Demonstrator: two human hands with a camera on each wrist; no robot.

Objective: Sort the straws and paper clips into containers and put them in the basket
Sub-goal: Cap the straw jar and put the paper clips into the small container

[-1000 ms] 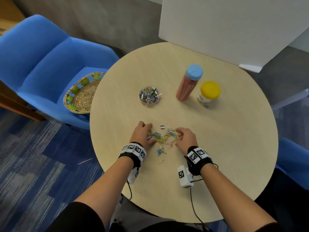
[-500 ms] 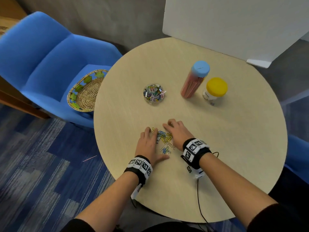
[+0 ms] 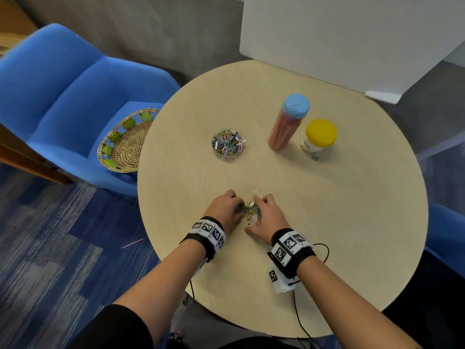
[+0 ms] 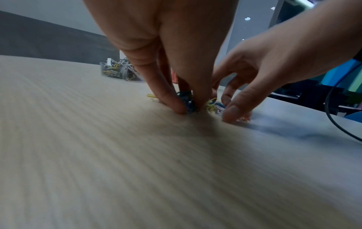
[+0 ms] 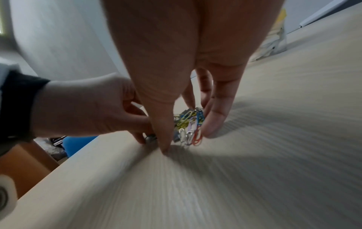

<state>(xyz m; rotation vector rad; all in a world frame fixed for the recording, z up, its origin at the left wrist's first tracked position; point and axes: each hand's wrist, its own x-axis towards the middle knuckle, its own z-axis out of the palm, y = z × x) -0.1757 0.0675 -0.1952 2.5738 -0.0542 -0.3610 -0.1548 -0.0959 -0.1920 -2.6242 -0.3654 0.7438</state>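
Note:
Loose coloured paper clips (image 3: 250,212) lie bunched in a tight heap near the table's front. My left hand (image 3: 235,207) comes at the heap from the left; its thumb and fingers pinch a dark blue clump of clips (image 4: 187,103) against the table. From the right, my right hand (image 5: 186,136) closes thumb and fingers around the pile of clips (image 5: 189,125). One silver clip (image 3: 255,191) lies alone just beyond the hands. Farther back stands a clear round container (image 3: 227,144) full of clips. A tall tube of pink straws (image 3: 283,132) has a blue lid.
A yellow-lidded jar (image 3: 318,138) stands right of the straw tube. The woven basket (image 3: 125,144) sits on the blue chair (image 3: 65,96) left of the round table (image 3: 352,222). A white board (image 3: 339,34) stands behind. One pink straw (image 3: 132,243) lies on the carpet.
The clips were spread out a second ago; both hands have swept them together into one small heap. The fingers, flat half a second ago, now curl around the clips.

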